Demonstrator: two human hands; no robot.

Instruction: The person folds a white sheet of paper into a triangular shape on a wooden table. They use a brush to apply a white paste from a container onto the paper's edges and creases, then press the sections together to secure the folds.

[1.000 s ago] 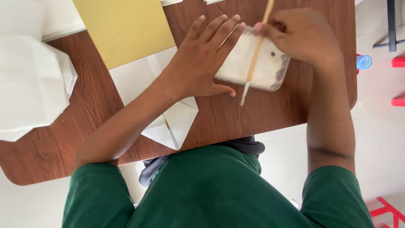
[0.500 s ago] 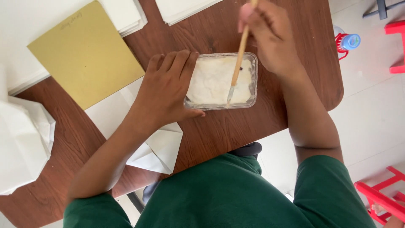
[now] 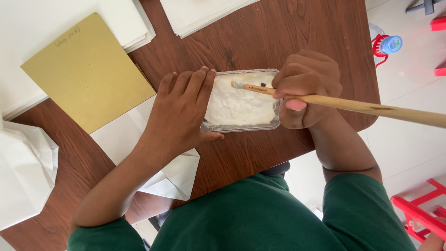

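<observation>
Head view shows the left hand [image 3: 183, 111] laid flat, fingers extended and together, pressing against the 9 o'clock wall of a clear plastic tray [image 3: 241, 126]; this hold appears to brace the light container against sliding on the smooth wooden table [image 3: 288, 37]. The right hand [image 3: 304, 88], at the tray's 3 o'clock side, is clenched around a long wooden brush [image 3: 362, 108], grasping it near the ferrule so that the bristle end rests low in the tray toward 12 o'clock while the handle projects out past the table edge toward 3 o'clock. The tray is shallow, rectangular with rounded corners, and holds a thick white paste [image 3: 237, 104] with a ridged, uneven surface. A folded white paper sheet [image 3: 172, 174], crisp and creased, lies partly under the left forearm at 7 o'clock of the tray. A matte mustard-yellow card [image 3: 88, 74] lies at 10 o'clock, overlapping a white paper stack [image 3: 125, 18]. Crumpled white paper [image 3: 23, 176] sits at the far 9 o'clock edge.
</observation>
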